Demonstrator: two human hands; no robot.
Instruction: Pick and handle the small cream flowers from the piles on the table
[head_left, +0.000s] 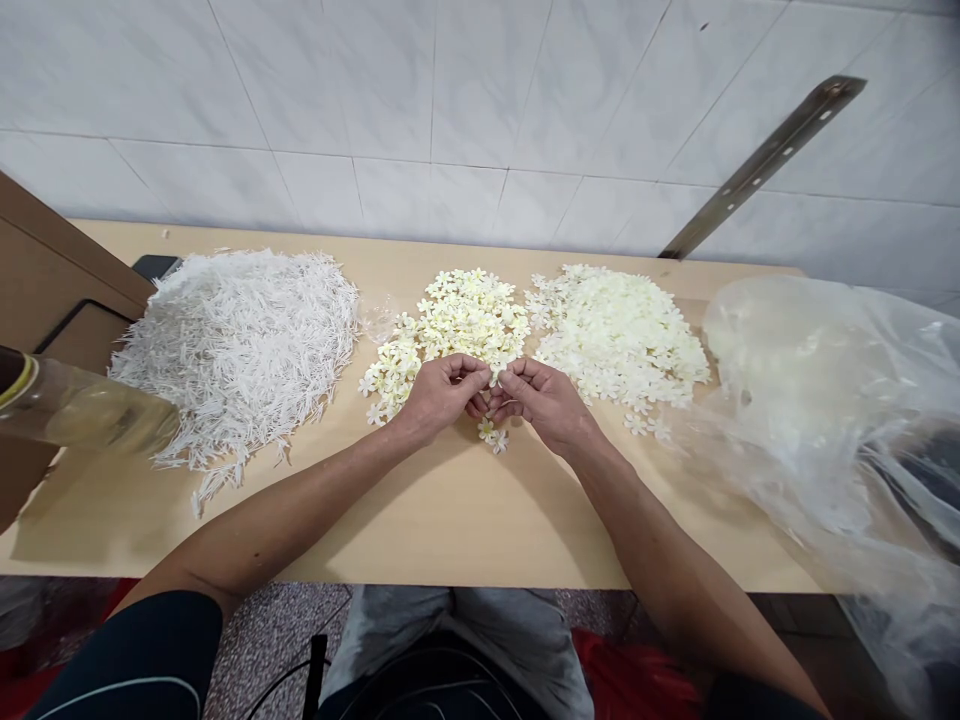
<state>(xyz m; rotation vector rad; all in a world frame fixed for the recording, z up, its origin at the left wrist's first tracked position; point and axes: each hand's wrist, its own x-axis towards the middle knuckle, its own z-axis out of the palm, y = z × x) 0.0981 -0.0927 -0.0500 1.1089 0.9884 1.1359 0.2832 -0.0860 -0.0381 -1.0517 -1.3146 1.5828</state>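
My left hand (442,393) and my right hand (541,398) meet fingertip to fingertip over the middle of the wooden table (450,520). Both are pinched shut on a small piece between them, too small to name. Just below the fingers lie two small cream plastic flowers (493,435). Behind the hands is a heap of cream flowers with yellowish centres (457,320). To its right spreads a heap of paler flower pieces (619,335). A large heap of thin white plastic stems (240,345) lies to the left.
A big clear plastic bag (832,420) covers the table's right end. A brown board (45,270) and a clear bottle (82,410) stand at the left. A metal bar (765,160) leans on the tiled wall behind.
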